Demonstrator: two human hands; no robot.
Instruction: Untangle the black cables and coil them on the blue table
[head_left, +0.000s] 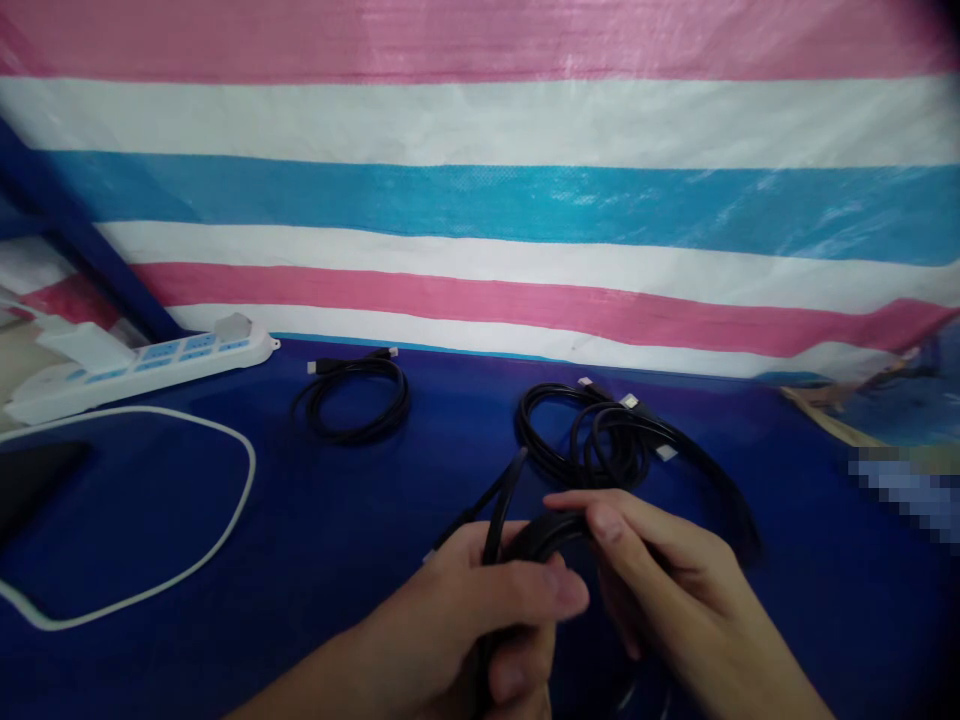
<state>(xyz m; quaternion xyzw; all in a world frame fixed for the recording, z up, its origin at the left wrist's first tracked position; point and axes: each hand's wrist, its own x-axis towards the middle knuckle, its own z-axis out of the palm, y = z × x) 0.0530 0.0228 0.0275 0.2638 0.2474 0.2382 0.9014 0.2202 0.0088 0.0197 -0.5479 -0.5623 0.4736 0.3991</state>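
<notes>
Both of my hands are closed on a black cable [546, 535] low in the middle of the view. My left hand [480, 610] wraps round its gathered loops, thumb across the front. A thin doubled end sticks up above the fist, and a plug-like tip shows at its left. With thumb and fingertips, my right hand [667, 580] pinches the bundle's right side. Part of the cable below the hands is hidden. Just beyond them lie several coiled black cables [547, 460] with pale metal plugs. Farther left is a single coiled black cable [360, 440] with a plug at each end.
A white power strip [187, 365] with plugs in it lies at the back left. In front of it curves a white cable [244, 500] beside a dark flat object [37, 480]. A striped sheet [480, 200] hangs behind the blue table [315, 530]. Blurred items sit at the right edge.
</notes>
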